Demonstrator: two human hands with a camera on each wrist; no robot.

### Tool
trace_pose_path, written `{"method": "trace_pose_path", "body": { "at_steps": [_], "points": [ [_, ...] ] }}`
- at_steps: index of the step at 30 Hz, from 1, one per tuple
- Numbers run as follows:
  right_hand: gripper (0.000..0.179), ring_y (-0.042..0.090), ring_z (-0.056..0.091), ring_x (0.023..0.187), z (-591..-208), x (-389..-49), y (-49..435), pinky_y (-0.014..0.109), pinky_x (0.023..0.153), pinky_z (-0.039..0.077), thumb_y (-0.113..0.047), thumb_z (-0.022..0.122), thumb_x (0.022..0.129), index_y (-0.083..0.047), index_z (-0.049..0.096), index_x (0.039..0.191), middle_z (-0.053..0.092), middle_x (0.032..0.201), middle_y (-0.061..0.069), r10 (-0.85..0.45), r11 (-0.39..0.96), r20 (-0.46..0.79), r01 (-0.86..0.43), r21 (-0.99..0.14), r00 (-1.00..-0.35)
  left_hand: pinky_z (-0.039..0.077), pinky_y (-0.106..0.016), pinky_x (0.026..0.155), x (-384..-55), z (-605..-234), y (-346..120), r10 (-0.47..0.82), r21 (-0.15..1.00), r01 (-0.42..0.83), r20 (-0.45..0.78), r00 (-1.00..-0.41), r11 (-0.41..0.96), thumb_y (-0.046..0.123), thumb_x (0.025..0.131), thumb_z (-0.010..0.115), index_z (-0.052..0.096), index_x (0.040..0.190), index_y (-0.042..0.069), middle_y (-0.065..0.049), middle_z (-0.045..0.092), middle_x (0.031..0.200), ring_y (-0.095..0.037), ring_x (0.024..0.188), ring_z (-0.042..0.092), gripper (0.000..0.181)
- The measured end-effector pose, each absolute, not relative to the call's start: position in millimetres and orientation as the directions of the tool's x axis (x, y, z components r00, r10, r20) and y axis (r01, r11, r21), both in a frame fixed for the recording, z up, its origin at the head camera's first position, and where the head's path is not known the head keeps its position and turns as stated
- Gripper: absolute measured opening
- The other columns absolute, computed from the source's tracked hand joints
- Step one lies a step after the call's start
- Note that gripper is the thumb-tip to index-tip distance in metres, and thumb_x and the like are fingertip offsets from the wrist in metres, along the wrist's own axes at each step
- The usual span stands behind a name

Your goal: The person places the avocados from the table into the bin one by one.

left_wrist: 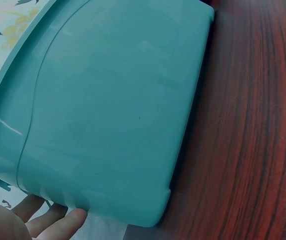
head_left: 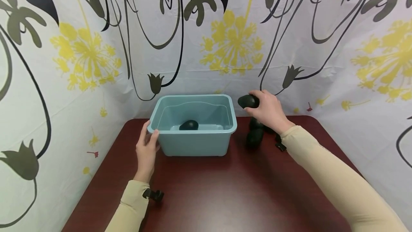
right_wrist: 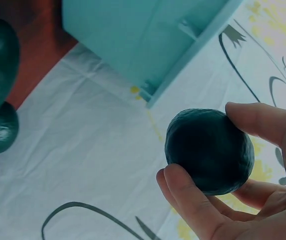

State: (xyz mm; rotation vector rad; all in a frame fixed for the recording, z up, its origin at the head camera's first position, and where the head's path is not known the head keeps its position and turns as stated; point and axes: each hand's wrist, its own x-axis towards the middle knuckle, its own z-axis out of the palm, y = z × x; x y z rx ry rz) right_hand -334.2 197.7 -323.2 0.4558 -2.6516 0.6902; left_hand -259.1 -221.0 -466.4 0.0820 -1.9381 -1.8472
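Observation:
A light blue plastic bin [head_left: 194, 144] stands on the table, with one dark green avocado [head_left: 189, 125] visible on its floor. My left hand [head_left: 146, 153] grips the bin's near left corner, thumb by the front rim and fingers against the side wall. In the left wrist view, the fingertips [left_wrist: 75, 220] touch the bin's outer wall [left_wrist: 113, 110]. Just right of the bin and above the table, my right hand [head_left: 269, 110] holds another avocado [head_left: 248, 101] between thumb and fingers. The right wrist view shows this rough-skinned avocado [right_wrist: 207, 150] end-on.
Several more avocados [head_left: 255, 137] lie on the table right of the bin, partly hidden below my right hand and sleeve. The dark red-brown table [head_left: 199, 189] ends at a patterned white curtain [head_left: 193, 60] behind the bin and at both sides.

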Motion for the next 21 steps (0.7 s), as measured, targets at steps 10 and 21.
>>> {"method": "trace_pose_path", "body": {
  "at_steps": [10,21],
  "points": [
    [0.064,0.037,0.057,0.108,-304.3,-338.7,182.8,0.052,0.081,0.05,-0.034,0.077,0.087,-0.011,0.056,0.142,0.055,0.134,0.017,-0.237,0.812,0.419,-0.416,-0.41,-0.876,0.047,-0.058,0.096,-243.3,-442.3,-214.4,-0.311,0.965,0.254,0.26,-0.914,0.062,0.042,0.098,0.065,0.041,0.153,0.037,-0.011,0.049,0.147,-0.029,0.127,0.052,0.06],
    [0.064,0.038,0.054,0.115,-290.5,-346.9,165.5,0.055,0.088,0.046,-0.036,0.077,0.088,-0.014,0.055,0.144,0.055,0.135,0.016,-0.276,0.806,0.4,-0.437,-0.4,-0.874,0.048,-0.055,0.095,-240.6,-438.5,-212.6,-0.314,0.966,0.247,0.258,-0.914,0.074,0.041,0.099,0.065,0.041,0.154,0.036,-0.011,0.051,0.144,-0.027,0.126,0.054,0.061]
  ]
}}
